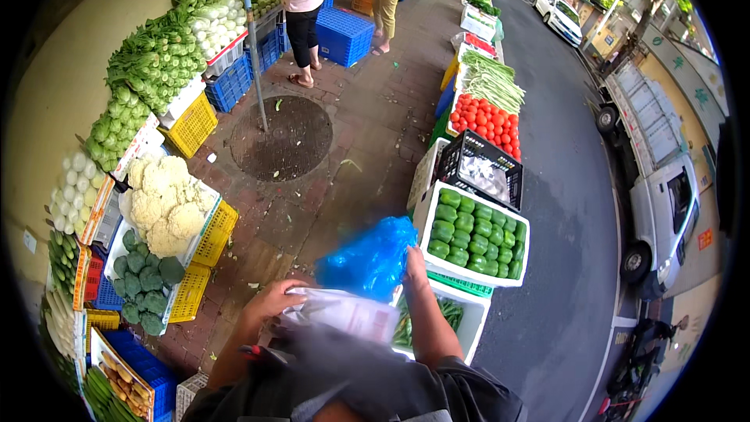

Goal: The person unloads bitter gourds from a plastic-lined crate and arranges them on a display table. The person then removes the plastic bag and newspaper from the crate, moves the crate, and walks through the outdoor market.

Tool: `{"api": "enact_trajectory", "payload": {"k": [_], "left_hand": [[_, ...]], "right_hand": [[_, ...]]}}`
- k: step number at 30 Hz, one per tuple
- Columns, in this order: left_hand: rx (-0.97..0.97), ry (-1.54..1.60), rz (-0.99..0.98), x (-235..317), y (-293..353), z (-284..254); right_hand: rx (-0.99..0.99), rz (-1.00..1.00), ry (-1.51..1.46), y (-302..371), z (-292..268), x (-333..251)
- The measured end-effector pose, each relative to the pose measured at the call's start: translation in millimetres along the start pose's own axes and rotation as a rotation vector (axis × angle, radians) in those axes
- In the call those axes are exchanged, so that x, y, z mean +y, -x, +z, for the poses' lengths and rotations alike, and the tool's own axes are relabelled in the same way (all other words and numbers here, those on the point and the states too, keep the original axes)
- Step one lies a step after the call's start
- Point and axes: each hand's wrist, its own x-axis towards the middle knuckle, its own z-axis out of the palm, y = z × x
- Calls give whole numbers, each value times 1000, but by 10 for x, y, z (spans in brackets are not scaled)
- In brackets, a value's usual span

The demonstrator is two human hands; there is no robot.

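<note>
At the kerbside stall, over the white crate of green peppers [478, 241], your right hand [415, 259] reaches forward with its fingers closed on the blue plastic bag [370, 260]; the bag bunches up full and crumpled just left of that hand. Your left hand [271, 302] sits lower and nearer your body, fingers curled onto the edge of a white plastic bag [346, 314] that lies flat across your front. How tight that grip is, you cannot tell from this angle.

Both bags hang above the nearer white crate [473, 319] holding long dark green vegetables, partly hidden under the white bag.

Judgement: you look to be at the bag-handling stage, sorting or opening a bag rather than picking produce; neither hand touches a vegetable.

Next move, as it reads: separate the two bags, since they overlap between your hands, and find a mouth edge on one. Thin film will cling and slip, so pinch near the rim.

Elsewhere: cauliflower [164, 202] on yellow crates across the brick walkway, tomatoes [488, 121] further along, two people standing beyond.
</note>
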Motion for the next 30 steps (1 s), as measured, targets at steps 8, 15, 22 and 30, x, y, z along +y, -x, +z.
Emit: {"api": "enact_trajectory", "payload": {"k": [8,15,22,30], "left_hand": [[-133,318,304,746,-1624,-269],[-61,242,304,1478,-3208,-753],[-155,153,119,2123,-4355,-1125],[-354,-34,-156,2391,-5502,-994]], "right_hand": [[-334,195,-237,-645,1446,-1625],[-293,-217,389,-1645,1344,-1443],[-371,-92,314,-2409,1230,-2112],[-14,105,108,-3216,482,-2178]]}}
